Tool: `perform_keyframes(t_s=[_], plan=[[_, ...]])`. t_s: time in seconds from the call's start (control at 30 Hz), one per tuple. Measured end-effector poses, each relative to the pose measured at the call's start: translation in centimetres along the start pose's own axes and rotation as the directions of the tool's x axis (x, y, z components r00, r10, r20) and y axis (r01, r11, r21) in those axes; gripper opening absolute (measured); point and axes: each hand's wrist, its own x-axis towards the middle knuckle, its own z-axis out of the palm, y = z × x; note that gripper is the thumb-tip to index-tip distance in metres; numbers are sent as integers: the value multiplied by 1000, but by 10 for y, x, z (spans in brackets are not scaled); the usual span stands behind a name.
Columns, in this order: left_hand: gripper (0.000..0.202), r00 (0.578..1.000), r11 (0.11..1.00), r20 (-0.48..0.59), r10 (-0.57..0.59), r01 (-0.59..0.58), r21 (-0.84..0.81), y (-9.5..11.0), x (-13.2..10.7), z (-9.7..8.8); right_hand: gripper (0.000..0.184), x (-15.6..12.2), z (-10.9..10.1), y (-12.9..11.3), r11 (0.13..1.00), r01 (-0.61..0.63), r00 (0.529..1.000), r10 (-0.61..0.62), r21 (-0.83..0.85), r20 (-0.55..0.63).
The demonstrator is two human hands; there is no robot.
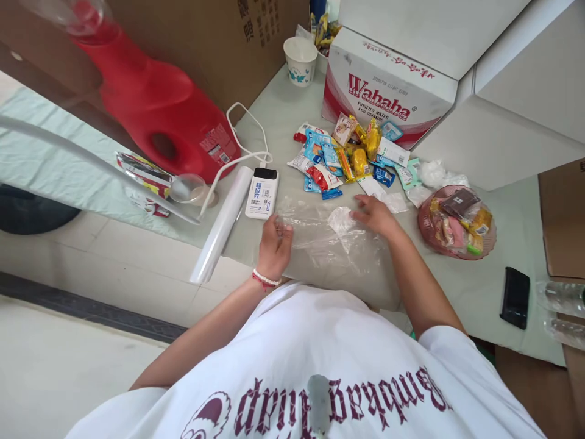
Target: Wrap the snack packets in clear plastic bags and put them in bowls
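Observation:
A clear plastic sheet, wrinkled and see-through, lies across the table's front edge before me. At its left edge, my left hand is closed with the film between thumb and fingers. My right hand rests at the sheet's upper right, fingers stretched and apart. Just left of those fingertips is a crumpled white wad, whose kind I cannot make out. Beyond both hands lies a pile of small wrapped snacks in blue, yellow, red and white packets.
A roll of clear film and a white power bank with a cable lie left. Behind it stands a large red jug. A Wahaha carton and paper cup stand behind. Rightward are a pink snack bowl and black phone.

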Motion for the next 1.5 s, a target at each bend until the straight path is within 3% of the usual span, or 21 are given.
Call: perform_keyframes(t_s=[0.07, 0.13, 0.2, 0.27, 0.37, 0.47, 0.53, 0.6, 0.7, 0.77, 0.83, 0.97, 1.03, 1.1, 1.13, 1.17, 1.23, 1.3, 1.33, 1.37, 1.5], plan=[[61, 1000, 1000, 4, -7, 7, 17, -1, -4, 3, 55, 8, 19, -12, 999, -25, 994, 28, -27, 103], [67, 992, 997, 107, -70, 73, -22, -2, -6, 6, 42, 5, 32, -19, 999, -41, 984, 40, 5, 175], [57, 977, 994, 195, -81, 93, -53, -3, -6, 6, 25, -3, 36, -17, 996, -51, 978, 34, 78, 206], [36, 972, 998, 234, -26, 39, -53, -2, -6, 5, 19, -8, 29, -7, 984, -57, 983, 25, 170, 180], [40, 948, 996, 315, 32, -3, -94, 6, -3, 3, 29, -7, -5, 18, 952, -98, 995, 100, 289, 8], [47, 927, 977, 373, -49, 122, -175, 15, 3, 12, 43, -4, -50, 32, 960, -167, 932, 228, 225, -282], [49, 935, 960, 320, -150, 215, -179, 18, 8, 23, 48, -12, -70, 22, 985, -145, 872, 173, 95, -457], [51, 939, 954, 268, -217, 262, -147, 20, 15, 36, 40, -30, -71, -4, 999, -8, 854, -14, -41, -520], [55, 933, 972, 286, -218, 234, -23, 18, 24, 48, 28, -64, -39, -43, 931, 319, 877, -360, -174, -319], [58, 934, 980, 302, -189, 160, 117, 16, 30, 47, 31, -81, -9, -49, 888, 406, 893, -436, -218, -110], [57, 942, 956, 301, -147, 57, 288, 13, 36, 41, 39, -91, 17, -37, 902, 349, 933, -360, -254, 1], [42, 956, 873, 275, -99, -49, 485, 10, 41, 22, 50, -110, 38, 3, 957, 189, 979, -200, -219, -29], [38, 986, 846, 153, -67, -25, 533, 10, 34, 15, 51, -124, 38, 11, 967, 173, 981, -187, -190, -59], [55, 996, 794, -3, 84, -66, 604, 11, 21, 11, 51, -140, 37, 9, 967, 170, 980, -185, -188, -66], [57, 979, 756, -32, 201, -134, 640, 12, 14, 10, 51, -146, 37, 6, 966, 172, 981, -186, -192, -60], [51, 946, 704, 6, 323, -245, 667, 13, 8, 10, 51, -152, 37, 2, 965, 174, 981, -187, -197, -50], [29, 826, 564, 285, 486, -546, 619, 16, 2, 13, 50, -159, 38, -3, 961, 186, 981, -194, -203, -21], [29, 629, 452, 608, 484, -775, 442, 18, 6, 20, 46, -162, 40, -5, 955, 211, 977, -211, -208, 22], [32, 562, 433, 702, 437, -816, 383, 19, 11, 23, 44, -164, 41, -4, 951, 225, 974, -221, -210, 45], [35, 550, 439, 745, 377, -815, 379, 20, 18, 26, 42, -166, 42, -3, 948, 241, 970, -232, -210, 67], [36, 736, 545, 648, 199, -632, 551, 22, 40, 31, 33, -181, 35, -2, 936, 327, 938, -304, -133, 168]])
